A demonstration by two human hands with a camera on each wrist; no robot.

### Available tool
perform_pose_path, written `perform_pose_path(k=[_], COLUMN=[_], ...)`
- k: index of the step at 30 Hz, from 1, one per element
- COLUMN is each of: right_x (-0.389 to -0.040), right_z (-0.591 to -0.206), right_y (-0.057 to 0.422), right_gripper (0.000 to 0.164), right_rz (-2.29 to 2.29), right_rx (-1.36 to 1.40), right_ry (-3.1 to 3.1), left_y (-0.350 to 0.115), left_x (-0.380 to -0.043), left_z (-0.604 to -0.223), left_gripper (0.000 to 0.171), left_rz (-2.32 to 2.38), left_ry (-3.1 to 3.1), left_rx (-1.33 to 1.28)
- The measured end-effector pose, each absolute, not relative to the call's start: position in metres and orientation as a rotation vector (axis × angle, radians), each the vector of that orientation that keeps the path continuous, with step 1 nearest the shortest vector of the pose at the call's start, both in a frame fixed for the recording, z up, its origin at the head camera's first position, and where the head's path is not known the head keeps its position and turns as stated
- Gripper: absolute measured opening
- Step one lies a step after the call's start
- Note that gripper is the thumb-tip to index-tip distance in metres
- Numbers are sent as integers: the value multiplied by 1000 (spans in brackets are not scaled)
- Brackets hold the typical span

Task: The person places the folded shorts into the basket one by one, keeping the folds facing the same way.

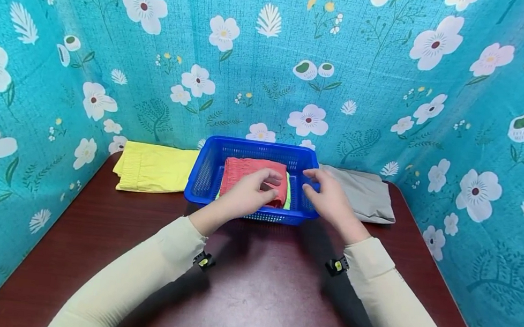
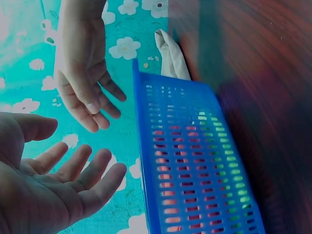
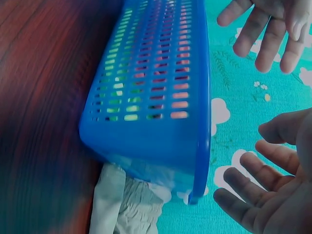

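- Cream long sleeves [image 1: 127, 277] reach across a dark reddish-brown wooden desk [image 1: 256, 303] toward a blue, perforated plastic basket [image 1: 207, 173].
- Left hand [image 1: 251, 189] hangs above the basket, over a folded red cloth garment [image 1: 246, 172] lying inside; its grip is slack and holds nothing.
- Right hand [image 1: 333, 198] hovers above the basket's right rim, fingers relaxed, its grip likewise bare.
- Beneath the red garment shows a lime-green cloth [image 1: 288, 193]; a folded yellow garment [image 1: 161, 170] with gathered waistband lies just left of the basket, a folded grey garment [image 1: 362, 194] just right.
- Handling the folded cloth well probably calls for both palms level, fingers flat under every layer rather than pinching one, and cuffs clear of the rim.
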State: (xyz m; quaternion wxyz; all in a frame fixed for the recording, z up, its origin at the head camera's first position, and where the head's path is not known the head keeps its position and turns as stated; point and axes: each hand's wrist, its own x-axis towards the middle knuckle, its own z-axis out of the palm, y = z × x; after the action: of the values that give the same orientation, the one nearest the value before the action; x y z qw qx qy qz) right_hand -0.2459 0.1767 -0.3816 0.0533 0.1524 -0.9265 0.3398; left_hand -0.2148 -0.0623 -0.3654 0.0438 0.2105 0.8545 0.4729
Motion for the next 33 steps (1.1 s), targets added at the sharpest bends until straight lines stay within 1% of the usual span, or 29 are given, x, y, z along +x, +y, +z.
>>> perform_pose_path(k=[7,14,19,25,33], right_x=[-248,-251,-254,-261,-272], right_z=[-382,-383,-389,-396,-406], right_y=[193,207,217,227,246], right_gripper=[36,40,40,41,45], right_rz=[1047,1011,999,981,991], right_rx=[440,326,298,242,125], right_ry=[-2705,-2741,-2732,-2765,-2839], left_y=[-48,-35,-28,-21,-11], left_x=[-207,-195,-190,-185,-179], left_z=[-368,-371,-371,-376,-385], left_gripper=[34,33,32,32,37], left_rz=[1484,1518,1534,1527,1502], left_ry=[2586,2506,2442,2401,2344], left_rx=[709,782,813,842,886])
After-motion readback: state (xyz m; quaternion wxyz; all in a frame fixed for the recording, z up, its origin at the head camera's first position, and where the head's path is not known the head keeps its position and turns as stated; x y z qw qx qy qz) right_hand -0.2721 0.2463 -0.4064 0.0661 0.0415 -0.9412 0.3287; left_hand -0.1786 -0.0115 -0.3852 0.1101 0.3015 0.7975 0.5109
